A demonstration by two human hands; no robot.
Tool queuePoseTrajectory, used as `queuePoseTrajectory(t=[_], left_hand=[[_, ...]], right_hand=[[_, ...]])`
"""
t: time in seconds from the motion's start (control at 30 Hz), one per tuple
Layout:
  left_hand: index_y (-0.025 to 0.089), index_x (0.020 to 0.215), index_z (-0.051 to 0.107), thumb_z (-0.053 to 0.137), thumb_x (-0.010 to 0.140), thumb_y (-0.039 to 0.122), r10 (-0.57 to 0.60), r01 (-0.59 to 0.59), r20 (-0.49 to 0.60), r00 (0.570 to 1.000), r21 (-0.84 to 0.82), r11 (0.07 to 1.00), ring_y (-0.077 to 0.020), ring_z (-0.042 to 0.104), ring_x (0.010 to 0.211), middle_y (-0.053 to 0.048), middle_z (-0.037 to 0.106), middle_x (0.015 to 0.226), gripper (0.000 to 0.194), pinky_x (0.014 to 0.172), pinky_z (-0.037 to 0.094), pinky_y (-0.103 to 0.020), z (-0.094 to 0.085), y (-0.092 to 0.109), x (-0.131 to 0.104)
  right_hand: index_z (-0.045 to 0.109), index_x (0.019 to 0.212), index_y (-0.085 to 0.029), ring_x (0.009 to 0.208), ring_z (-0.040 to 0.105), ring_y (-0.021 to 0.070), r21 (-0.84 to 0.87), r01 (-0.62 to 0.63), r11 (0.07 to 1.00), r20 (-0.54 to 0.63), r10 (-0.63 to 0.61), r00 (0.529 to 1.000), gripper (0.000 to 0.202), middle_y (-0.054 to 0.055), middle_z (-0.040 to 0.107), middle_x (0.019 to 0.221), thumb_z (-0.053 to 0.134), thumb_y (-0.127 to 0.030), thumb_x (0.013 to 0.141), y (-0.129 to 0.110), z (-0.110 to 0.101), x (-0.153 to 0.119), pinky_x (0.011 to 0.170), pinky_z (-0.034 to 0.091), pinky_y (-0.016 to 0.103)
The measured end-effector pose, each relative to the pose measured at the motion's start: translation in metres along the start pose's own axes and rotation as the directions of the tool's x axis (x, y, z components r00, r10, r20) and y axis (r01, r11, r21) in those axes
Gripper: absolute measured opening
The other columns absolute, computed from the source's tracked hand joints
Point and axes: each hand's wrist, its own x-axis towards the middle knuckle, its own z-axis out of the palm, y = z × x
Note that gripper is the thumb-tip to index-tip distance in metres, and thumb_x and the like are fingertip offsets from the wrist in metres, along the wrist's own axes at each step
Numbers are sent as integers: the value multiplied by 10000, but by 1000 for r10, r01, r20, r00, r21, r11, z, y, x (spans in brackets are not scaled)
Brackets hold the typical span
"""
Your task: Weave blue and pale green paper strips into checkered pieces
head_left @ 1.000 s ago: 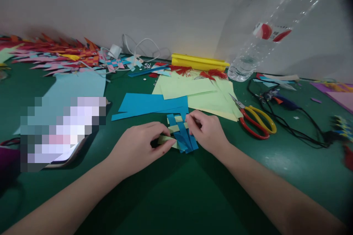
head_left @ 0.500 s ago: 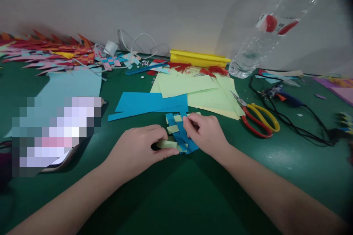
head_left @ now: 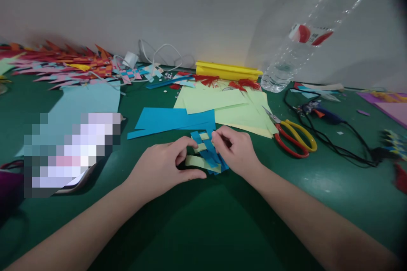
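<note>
A small woven piece of blue and pale green paper strips (head_left: pixel 209 152) lies between my hands on the green tabletop. My left hand (head_left: pixel 155 165) is at its left side, thumb and forefinger spread apart. A loose pale green strip end (head_left: pixel 195 161) curves out between them, not visibly gripped. With fingertips pinched together, my right hand (head_left: pixel 237 148) holds the woven piece at its upper right edge; the exact grip is partly hidden by the fingers.
Blue paper (head_left: pixel 171 117) and pale green sheets (head_left: pixel 216 98) lie behind the weave. Scissors (head_left: pixel 294 135), a black-corded tool (head_left: pixel 330 112) and a clear bottle (head_left: pixel 282 67) are right. Left is a blurred phone (head_left: pixel 76 156); folded-paper pieces (head_left: pixel 79 65) line the wall.
My left thumb and forefinger have parted and let go of the pale green strip, which now curves free. The right hand keeps its pinch. The view has shifted slightly.
</note>
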Motion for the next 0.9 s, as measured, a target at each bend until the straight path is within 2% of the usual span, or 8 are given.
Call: queuePoseTrajectory(t=[0.13, 0.27, 0.4, 0.5, 0.53, 0.63, 0.7, 0.9], left_hand=[[252, 1061, 547, 649, 746, 533, 55, -55, -4, 998, -10, 998, -103, 490, 537, 63, 504, 639, 434, 489, 322, -201, -3, -5, -1], [232, 1078, 563, 599, 838, 422, 283, -284, -76, 956, -8, 959, -157, 564, 826, -20, 585, 905, 308, 700, 441, -254, -6, -3, 0], [212, 1010, 602, 557, 885, 313, 428, -427, -97, 899, 29, 904, -183, 544, 963, -60, 595, 1018, 167, 837, 433, -315, -4, -1, 0], [218, 988, 617, 547, 891, 304, 459, -457, -81, 885, 47, 888, -182, 553, 953, -60, 604, 1011, 147, 830, 439, -323, -2, 0, -1], [218, 993, 617, 547, 891, 304, 460, -458, -78, 884, 46, 888, -183, 555, 958, -59, 606, 1013, 150, 833, 441, -324, -2, 0, -2], [215, 997, 616, 539, 895, 278, 457, -455, -81, 886, 37, 890, -177, 557, 968, -55, 607, 1019, 143, 843, 441, -318, -1, 0, -2], [215, 978, 619, 530, 899, 249, 455, -454, -84, 887, 36, 891, -168, 561, 962, -50, 606, 1011, 124, 847, 436, -312, -1, 0, -2], [222, 934, 621, 516, 909, 237, 462, -459, -76, 884, 48, 887, -158, 565, 939, -39, 610, 994, 109, 858, 418, -309, 1, -1, -2]], right_hand=[[555, 755, -184, 478, 463, 86, -86, 100, 991, -22, -102, 995, 265, -3, 587, 596, 400, -308, 931, 5, -10, -1, 488, 346, 245], [601, 809, -190, 610, 542, 137, -232, 299, 926, 41, -298, 954, 181, 31, 634, 689, 459, -264, 893, 20, -23, -1, 580, 414, 285], [612, 949, -216, 898, 607, 201, -93, 356, 930, 114, -346, 931, 146, 58, 680, 889, 530, -298, 860, 27, -28, 2, 798, 485, 359], [484, 1253, -255, 1199, 500, 237, 64, 305, 950, 232, -312, 921, 485, 74, 555, 1288, 613, -407, 810, 25, -27, 6, 975, 440, 432], [452, 1293, -272, 1242, 467, 234, 83, 285, 955, 256, -297, 920, 505, 63, 515, 1341, 597, -404, 827, 23, -27, 7, 1005, 420, 445], [552, 1206, -286, 1252, 464, 199, 62, 275, 959, 262, -282, 923, 299, 30, 537, 1326, 462, -287, 921, 23, -24, 8, 1053, 379, 447], [615, 1115, -255, 1231, 484, 186, 22, 298, 954, 260, -293, 920, 272, 35, 560, 1299, 418, -219, 931, 24, -22, 8, 1057, 380, 428], [605, 1072, -209, 1161, 532, 202, -27, 307, 951, 216, -294, 931, 237, 70, 601, 1220, 454, -187, 891, 29, -17, 6, 983, 451, 417]])
